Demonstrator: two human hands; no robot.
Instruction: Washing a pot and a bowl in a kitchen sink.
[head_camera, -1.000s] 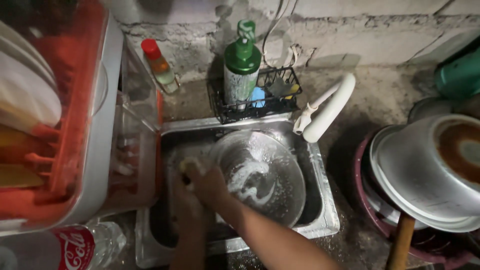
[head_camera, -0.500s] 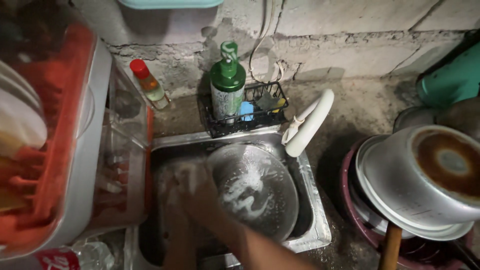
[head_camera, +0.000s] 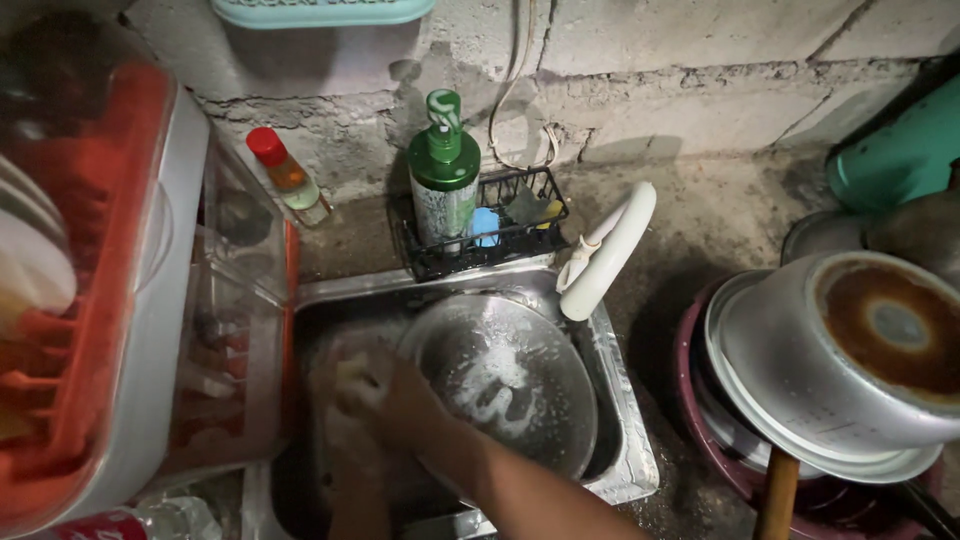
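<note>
At the near left corner of the steel sink (head_camera: 625, 440), both hands worked low in the basin. The right hand (head_camera: 400, 400) was curled around a yellowish sponge (head_camera: 352, 372), soft and soapy, likely to squash under any squeeze; the left hand (head_camera: 345, 450) was blurred, and whether it held anything I could not tell. Just right of the sponge lay a round metal pan (head_camera: 510, 385), suds smeared across it, filling the basin's right side. It looked stiff, light and slippery, best taken by its rim. Beyond, at the far edge, stood a wire caddy (head_camera: 485, 250) with a green pump bottle (head_camera: 443, 190) and a white faucet (head_camera: 610, 250).
</note>
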